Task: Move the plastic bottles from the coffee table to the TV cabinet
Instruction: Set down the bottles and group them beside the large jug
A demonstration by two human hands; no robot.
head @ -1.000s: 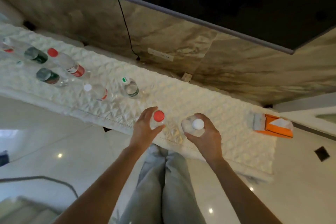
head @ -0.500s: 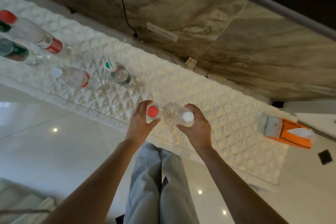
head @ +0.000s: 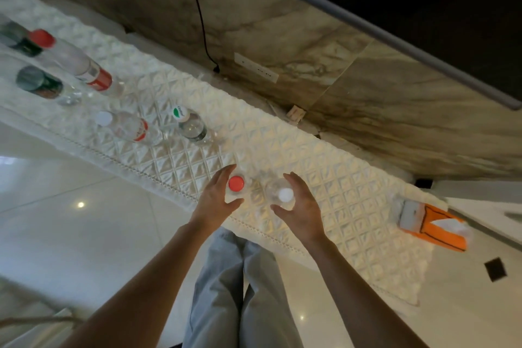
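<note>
Bare quilted cover (head: 324, 175) rightward up to orange tissue box (head: 435, 227); bottles (head: 195, 128) leftward.

Green-and-white bottle cap (head: 180, 112) — lettering there, too blurred to read.
</note>
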